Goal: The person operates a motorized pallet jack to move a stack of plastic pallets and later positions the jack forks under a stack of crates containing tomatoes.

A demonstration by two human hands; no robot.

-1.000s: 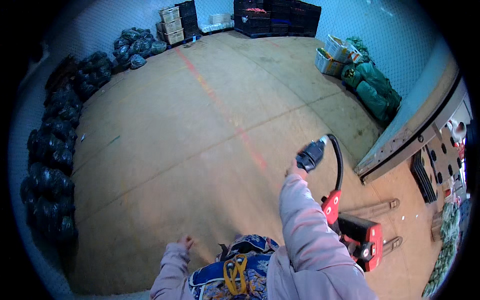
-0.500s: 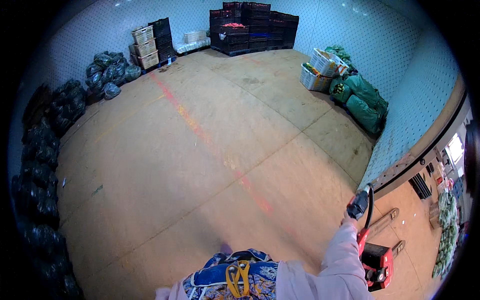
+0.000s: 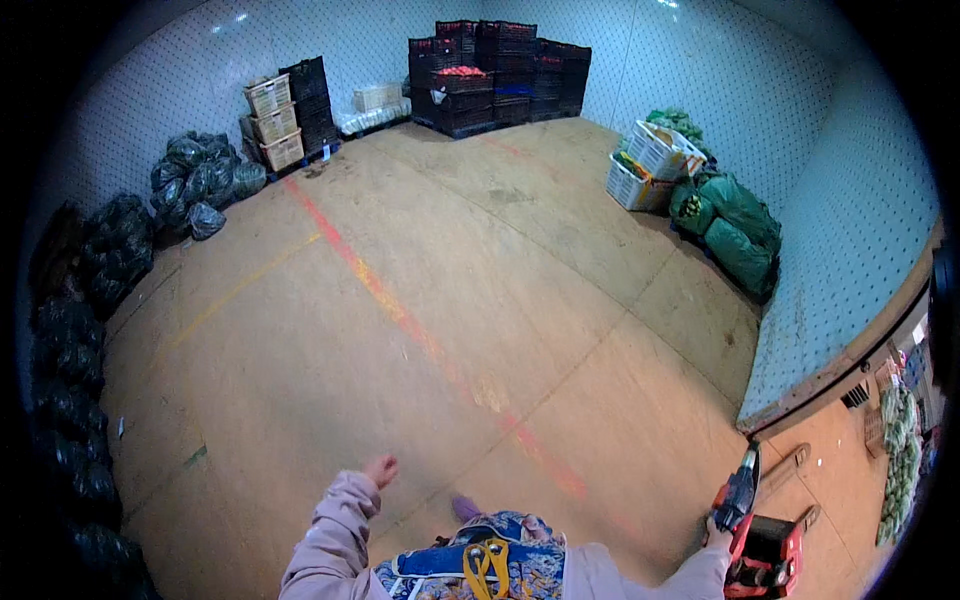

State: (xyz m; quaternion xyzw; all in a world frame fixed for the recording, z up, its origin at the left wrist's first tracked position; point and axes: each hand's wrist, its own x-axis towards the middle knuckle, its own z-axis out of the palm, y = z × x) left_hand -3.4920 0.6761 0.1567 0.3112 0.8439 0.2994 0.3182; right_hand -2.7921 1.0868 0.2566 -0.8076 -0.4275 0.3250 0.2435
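My right hand (image 3: 719,530) grips the black control head (image 3: 738,488) of a red pallet truck (image 3: 766,553) at my lower right side. The truck's two forks (image 3: 795,462) point to the right, low along the floor. My left hand (image 3: 381,469) hangs in the air at the lower middle, fingers loosely curled with nothing visible in them. My patterned blue apron (image 3: 513,580) with a yellow strap shows below, and a purple shoe (image 3: 465,508) peeps out above it.
Dark plastic bags (image 3: 75,380) line the left wall. Stacked pale crates (image 3: 273,125), black crates (image 3: 512,85) and a white bundle (image 3: 372,118) stand at the back. White baskets (image 3: 640,185) and green sacks (image 3: 738,250) sit right of centre. A wall edge (image 3: 820,380) borders an opening at right.
My right hand and the pallet truck's handle have moved down and to the right in the view. The room's back sits lower. My left hand is back in view.
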